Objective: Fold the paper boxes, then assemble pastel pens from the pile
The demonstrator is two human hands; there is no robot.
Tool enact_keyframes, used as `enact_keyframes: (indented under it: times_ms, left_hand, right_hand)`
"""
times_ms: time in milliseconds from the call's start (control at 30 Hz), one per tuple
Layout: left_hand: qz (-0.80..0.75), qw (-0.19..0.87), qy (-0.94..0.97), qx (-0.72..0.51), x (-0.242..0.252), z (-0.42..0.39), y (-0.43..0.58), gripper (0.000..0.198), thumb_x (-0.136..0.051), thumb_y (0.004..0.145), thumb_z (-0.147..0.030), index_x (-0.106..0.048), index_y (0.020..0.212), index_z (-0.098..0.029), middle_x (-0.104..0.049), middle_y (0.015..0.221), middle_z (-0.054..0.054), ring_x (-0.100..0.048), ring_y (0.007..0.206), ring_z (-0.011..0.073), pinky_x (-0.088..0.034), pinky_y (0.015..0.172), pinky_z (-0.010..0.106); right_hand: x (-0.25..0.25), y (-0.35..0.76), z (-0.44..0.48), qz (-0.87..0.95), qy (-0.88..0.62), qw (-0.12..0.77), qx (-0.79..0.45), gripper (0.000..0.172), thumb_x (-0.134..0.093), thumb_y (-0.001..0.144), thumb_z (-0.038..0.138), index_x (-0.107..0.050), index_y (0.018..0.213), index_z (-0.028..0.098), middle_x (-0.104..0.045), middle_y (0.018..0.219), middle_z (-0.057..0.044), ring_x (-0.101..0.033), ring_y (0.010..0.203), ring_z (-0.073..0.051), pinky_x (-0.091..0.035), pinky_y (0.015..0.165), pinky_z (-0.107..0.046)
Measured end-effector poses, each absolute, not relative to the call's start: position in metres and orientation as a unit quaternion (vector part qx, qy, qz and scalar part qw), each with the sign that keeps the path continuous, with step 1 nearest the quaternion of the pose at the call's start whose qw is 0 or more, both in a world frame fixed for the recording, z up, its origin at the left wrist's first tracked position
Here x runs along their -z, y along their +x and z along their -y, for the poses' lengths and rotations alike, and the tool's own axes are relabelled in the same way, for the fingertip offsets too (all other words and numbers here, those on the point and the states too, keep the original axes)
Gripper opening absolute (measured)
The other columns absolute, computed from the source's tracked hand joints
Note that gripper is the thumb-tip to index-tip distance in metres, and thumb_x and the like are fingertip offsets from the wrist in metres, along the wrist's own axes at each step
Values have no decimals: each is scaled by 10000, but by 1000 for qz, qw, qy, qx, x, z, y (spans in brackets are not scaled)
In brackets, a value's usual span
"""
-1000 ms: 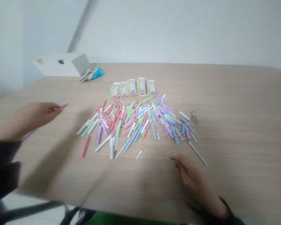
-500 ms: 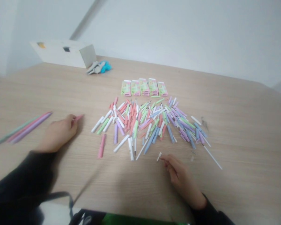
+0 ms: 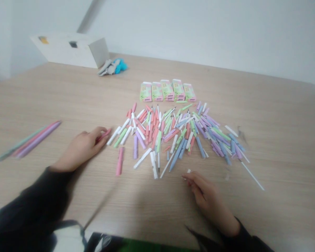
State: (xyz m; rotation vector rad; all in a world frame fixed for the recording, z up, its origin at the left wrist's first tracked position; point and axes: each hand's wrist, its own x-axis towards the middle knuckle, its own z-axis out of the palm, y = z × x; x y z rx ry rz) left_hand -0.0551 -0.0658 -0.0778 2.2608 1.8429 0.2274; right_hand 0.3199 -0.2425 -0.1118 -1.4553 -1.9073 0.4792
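Observation:
My left hand point(image 3: 85, 146) is closed around a small pink pointed piece point(image 3: 106, 133), just left of the pile of pen parts. My right hand point(image 3: 206, 194) is low over the table in front of the pile, thumb and fingers together at a small white piece point(image 3: 188, 171) partly hidden by the fingertips. Between the hands lies a pink pen barrel or cap point(image 3: 120, 161), apart from the rest. The pile point(image 3: 170, 131) mixes white, red, green, purple and blue barrels, caps and thin refills.
Small green-and-pink boxes point(image 3: 168, 91) stand in a row behind the pile. Three long pens, green, pink and purple point(image 3: 39, 140), lie at the left. A white box point(image 3: 68, 50) and grey-and-blue gloves point(image 3: 112, 66) are at the back left. A thin refill point(image 3: 252, 176) sticks out at right.
My left hand has moved right with the pink piece, toward the pile. The right hand's fingertips now cover more of the small white piece. The whole view has shifted slightly.

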Motion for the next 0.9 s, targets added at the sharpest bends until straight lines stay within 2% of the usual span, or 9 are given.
enact_keyframes:
  times_ms: [100, 200, 267, 333, 367, 467, 600, 767, 900]
  left_hand:
    - [-610, 119, 781, -64, 81, 61, -58, 524, -392, 980, -561, -543, 1323, -194, -741, 904, 72, -675, 810, 262, -434, 705, 300]
    - [-641, 81, 753, -125, 69, 55, -59, 516, -398, 973, -549, -532, 1337, -209, -641, 711, 15, -612, 657, 231, -381, 597, 297]
    - [-635, 49, 751, -175, 54, 51, -48, 436, -377, 986, -458, -571, 1282, -203, -577, 668, -4, -563, 621, 198, -366, 594, 282]
    - [-603, 55, 774, -186, 38, 46, -23, 373, -403, 967, -407, -638, 1152, -184, -605, 705, 7, -561, 632, 176, -386, 625, 272]
    - [-582, 67, 793, -169, 31, 44, -6, 359, -419, 947, -410, -673, 1041, -174, -625, 707, 21, -567, 631, 178, -381, 618, 276]
    - [-478, 75, 873, -61, 16, 33, 55, 362, -428, 938, -416, -703, 930, -181, -707, 820, 64, -615, 715, 199, -393, 648, 288]
    - [-446, 28, 892, 63, 14, 16, 121, 367, -421, 937, -380, -726, 962, -177, -753, 920, 100, -678, 839, 239, -441, 731, 310]
    - [-474, 26, 875, 93, 33, 8, 148, 405, -437, 914, -384, -758, 902, -137, -766, 900, 165, -717, 877, 303, -490, 746, 345]
    - [-509, 30, 855, 90, 51, 10, 151, 437, -440, 910, -409, -761, 944, -114, -765, 955, 200, -723, 932, 336, -508, 741, 352]
  right_hand:
    - [112, 319, 243, 735, -555, 343, -184, 272, -474, 956, 90, -682, 1080, 214, -760, 984, -60, -748, 886, -177, -607, 766, -264]
    - [111, 321, 243, 738, -551, 345, -182, 268, -471, 954, 84, -678, 1076, 205, -758, 986, -65, -744, 892, -180, -603, 768, -267]
    - [110, 325, 243, 738, -553, 339, -184, 268, -461, 962, 86, -674, 1079, 201, -752, 978, -65, -738, 892, -181, -597, 767, -269]
    - [108, 330, 242, 734, -562, 334, -184, 268, -457, 973, 96, -669, 1102, 197, -735, 946, -60, -726, 867, -180, -588, 746, -269]
    - [108, 332, 242, 730, -567, 337, -179, 270, -455, 976, 99, -668, 1110, 196, -720, 912, -52, -716, 836, -176, -580, 725, -267]
    - [107, 336, 242, 723, -569, 355, -167, 277, -456, 968, 87, -671, 1104, 197, -672, 829, -27, -683, 765, -165, -560, 695, -263]
    - [105, 335, 246, 726, -550, 366, -189, 317, -447, 950, 49, -654, 1129, 208, -663, 837, -19, -673, 757, -155, -552, 700, -258]
    - [105, 340, 251, 723, -543, 382, -191, 335, -426, 930, 25, -648, 1093, 215, -641, 805, -16, -660, 731, -155, -545, 681, -260]
    - [106, 341, 252, 726, -535, 386, -192, 353, -411, 908, -2, -633, 1090, 204, -648, 813, -23, -655, 735, -155, -536, 681, -258]
